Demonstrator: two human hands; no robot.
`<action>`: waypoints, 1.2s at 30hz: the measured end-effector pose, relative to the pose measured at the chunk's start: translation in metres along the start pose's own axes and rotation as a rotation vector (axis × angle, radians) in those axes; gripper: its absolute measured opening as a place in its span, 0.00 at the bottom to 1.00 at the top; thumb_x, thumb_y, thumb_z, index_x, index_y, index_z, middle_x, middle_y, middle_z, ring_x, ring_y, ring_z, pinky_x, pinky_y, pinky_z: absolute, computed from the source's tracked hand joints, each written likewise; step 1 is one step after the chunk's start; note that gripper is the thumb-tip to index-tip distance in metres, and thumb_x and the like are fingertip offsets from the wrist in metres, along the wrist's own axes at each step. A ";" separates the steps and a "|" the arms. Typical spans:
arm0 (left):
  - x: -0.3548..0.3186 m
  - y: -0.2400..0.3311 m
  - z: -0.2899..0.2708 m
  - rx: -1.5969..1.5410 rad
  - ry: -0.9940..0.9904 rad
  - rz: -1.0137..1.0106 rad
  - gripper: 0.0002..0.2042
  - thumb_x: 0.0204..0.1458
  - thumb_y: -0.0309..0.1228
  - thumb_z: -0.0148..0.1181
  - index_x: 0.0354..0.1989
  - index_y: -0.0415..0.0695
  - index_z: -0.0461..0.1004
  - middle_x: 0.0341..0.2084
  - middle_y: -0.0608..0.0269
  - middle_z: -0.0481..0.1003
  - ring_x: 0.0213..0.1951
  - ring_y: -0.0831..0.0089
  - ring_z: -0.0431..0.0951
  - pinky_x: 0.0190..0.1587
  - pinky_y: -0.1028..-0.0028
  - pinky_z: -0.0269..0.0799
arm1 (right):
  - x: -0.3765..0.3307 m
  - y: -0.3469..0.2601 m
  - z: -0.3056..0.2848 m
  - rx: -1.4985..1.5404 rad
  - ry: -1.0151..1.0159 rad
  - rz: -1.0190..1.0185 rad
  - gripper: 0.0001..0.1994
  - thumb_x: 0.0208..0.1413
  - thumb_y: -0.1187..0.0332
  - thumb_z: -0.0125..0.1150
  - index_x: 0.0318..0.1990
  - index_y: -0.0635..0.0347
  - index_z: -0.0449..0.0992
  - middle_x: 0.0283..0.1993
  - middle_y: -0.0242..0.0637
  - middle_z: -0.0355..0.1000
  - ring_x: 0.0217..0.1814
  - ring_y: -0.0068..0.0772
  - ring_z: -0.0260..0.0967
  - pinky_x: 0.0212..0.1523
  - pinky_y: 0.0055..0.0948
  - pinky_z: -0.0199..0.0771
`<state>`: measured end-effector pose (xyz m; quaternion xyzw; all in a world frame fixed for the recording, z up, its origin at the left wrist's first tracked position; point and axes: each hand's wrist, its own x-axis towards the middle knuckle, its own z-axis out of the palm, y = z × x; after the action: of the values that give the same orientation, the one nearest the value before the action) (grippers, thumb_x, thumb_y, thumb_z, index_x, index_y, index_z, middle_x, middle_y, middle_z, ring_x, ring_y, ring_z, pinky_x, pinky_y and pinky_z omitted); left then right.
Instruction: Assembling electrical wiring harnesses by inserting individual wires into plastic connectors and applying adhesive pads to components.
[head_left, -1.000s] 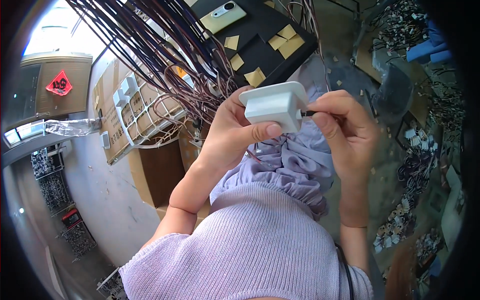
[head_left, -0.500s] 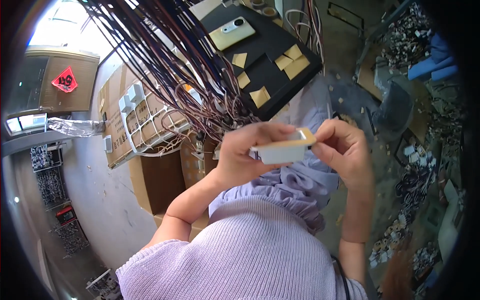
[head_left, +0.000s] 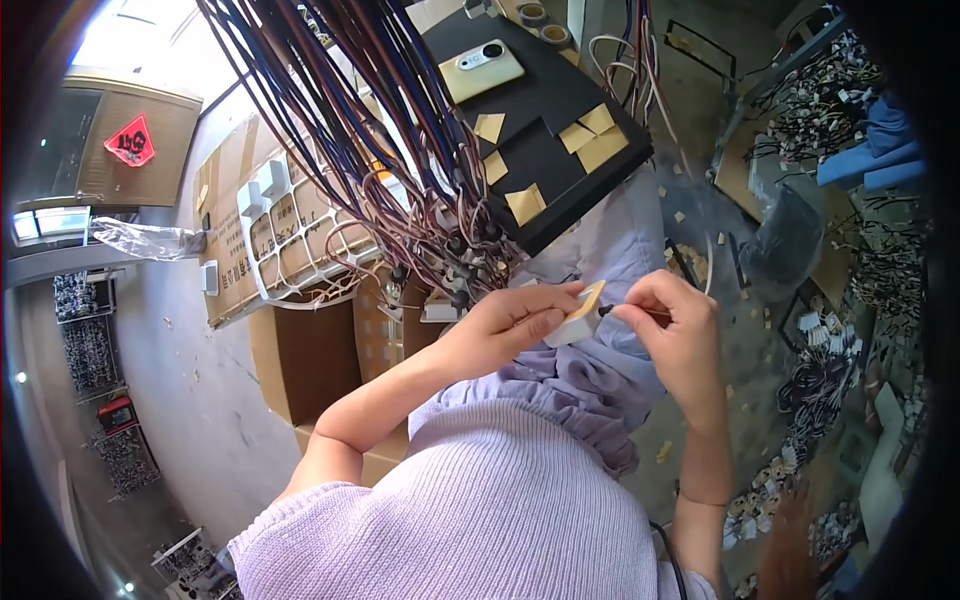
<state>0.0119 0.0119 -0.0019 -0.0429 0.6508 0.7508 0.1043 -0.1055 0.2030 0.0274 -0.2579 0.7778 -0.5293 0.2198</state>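
Indeed, left hand (head_left: 508, 328) grips a white box (head_left: 572, 333) beside right hand (head_left: 681, 330).

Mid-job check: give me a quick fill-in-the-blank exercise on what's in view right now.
1. The left hand holds a box with sides coloured ____.
2. The right hand pinches a small piece coloured ____.
3. The phone lies with its camera side facing ____.
4. The diamond-shaped sign is coloured ____.

Missing words: white; black; up; red.
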 end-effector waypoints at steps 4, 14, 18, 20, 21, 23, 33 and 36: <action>0.003 -0.013 0.000 0.318 0.012 0.114 0.11 0.57 0.23 0.54 0.48 0.37 0.72 0.46 0.54 0.75 0.63 0.59 0.64 0.63 0.68 0.58 | -0.003 0.006 0.008 -0.175 -0.070 -0.063 0.04 0.48 0.78 0.62 0.31 0.65 0.73 0.26 0.40 0.68 0.26 0.38 0.69 0.28 0.30 0.68; 0.008 -0.002 0.020 0.759 0.255 0.162 0.11 0.44 0.25 0.66 0.35 0.53 0.73 0.40 0.70 0.76 0.60 0.66 0.65 0.64 0.45 0.39 | -0.018 0.045 0.023 0.266 -0.006 0.117 0.08 0.54 0.79 0.60 0.33 0.62 0.65 0.30 0.32 0.72 0.31 0.17 0.71 0.34 0.17 0.71; 0.011 -0.001 0.016 0.812 0.359 0.222 0.09 0.43 0.28 0.67 0.32 0.53 0.74 0.32 0.74 0.77 0.57 0.69 0.68 0.63 0.45 0.37 | -0.019 0.048 0.024 0.403 0.039 0.071 0.09 0.54 0.79 0.61 0.33 0.62 0.65 0.30 0.34 0.73 0.32 0.18 0.72 0.36 0.19 0.72; 0.012 0.001 0.016 0.856 0.346 0.232 0.09 0.42 0.29 0.67 0.31 0.53 0.74 0.32 0.74 0.77 0.56 0.70 0.69 0.63 0.45 0.37 | -0.016 0.049 0.028 0.287 0.054 0.001 0.08 0.52 0.79 0.62 0.32 0.63 0.66 0.27 0.32 0.73 0.29 0.21 0.74 0.36 0.21 0.76; 0.012 0.002 0.016 0.900 0.336 0.244 0.08 0.42 0.29 0.67 0.30 0.53 0.74 0.32 0.75 0.77 0.54 0.72 0.70 0.63 0.45 0.37 | -0.013 0.047 0.025 0.260 -0.022 -0.023 0.11 0.51 0.76 0.65 0.36 0.64 0.67 0.38 0.37 0.74 0.39 0.27 0.75 0.39 0.24 0.76; 0.018 0.004 0.015 0.896 0.343 0.261 0.09 0.40 0.26 0.67 0.29 0.53 0.74 0.31 0.75 0.76 0.51 0.73 0.71 0.63 0.45 0.36 | -0.004 0.027 0.017 0.085 -0.012 -0.198 0.19 0.47 0.74 0.68 0.46 0.63 0.68 0.54 0.42 0.68 0.52 0.34 0.71 0.44 0.28 0.76; 0.040 0.030 0.027 0.989 0.449 0.468 0.10 0.39 0.25 0.65 0.30 0.53 0.72 0.31 0.75 0.75 0.47 0.74 0.73 0.65 0.47 0.31 | 0.008 -0.001 -0.012 -0.257 -0.164 -0.402 0.36 0.41 0.76 0.67 0.62 0.60 0.61 0.62 0.46 0.61 0.59 0.50 0.64 0.57 0.38 0.68; 0.036 0.037 0.014 0.924 0.473 0.447 0.11 0.39 0.19 0.64 0.30 0.48 0.71 0.31 0.69 0.75 0.45 0.70 0.74 0.58 0.57 0.55 | -0.005 0.008 -0.047 -0.479 -0.045 -0.181 0.39 0.33 0.78 0.71 0.60 0.60 0.65 0.62 0.44 0.63 0.60 0.48 0.64 0.60 0.38 0.64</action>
<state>-0.0302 0.0242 0.0284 -0.0209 0.9107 0.3618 -0.1982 -0.1321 0.2421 0.0364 -0.3831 0.8495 -0.3418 0.1214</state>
